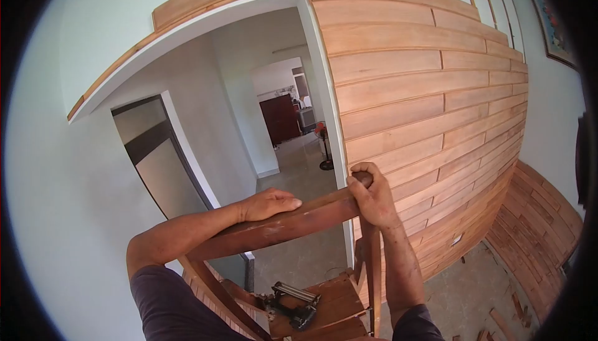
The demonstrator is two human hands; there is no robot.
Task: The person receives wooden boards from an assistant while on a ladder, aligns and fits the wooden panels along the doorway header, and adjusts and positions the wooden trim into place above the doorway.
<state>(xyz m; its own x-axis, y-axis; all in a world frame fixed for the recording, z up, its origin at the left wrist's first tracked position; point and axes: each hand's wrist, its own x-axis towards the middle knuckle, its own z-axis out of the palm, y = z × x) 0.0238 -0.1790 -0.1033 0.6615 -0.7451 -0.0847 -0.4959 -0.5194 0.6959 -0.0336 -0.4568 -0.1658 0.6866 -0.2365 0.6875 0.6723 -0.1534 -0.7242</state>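
My left hand (269, 205) rests on the top rail of a dark wooden chair-like frame (280, 227), its fingers folded against the wood. At the rail's right end, my right hand (374, 196) is wrapped round the corner, with the thumb on the near side. Below the rail, a nail gun (294, 303) lies on a wooden board seat (333, 303). The undersides of both hands' grips are hidden.
Wooden planks (398, 98) cover the wall on the right. A doorway with a white frame (324, 85) opens ahead, with a standing fan (324, 148) beyond it. Wood scraps (501, 325) lie on the floor at the lower right.
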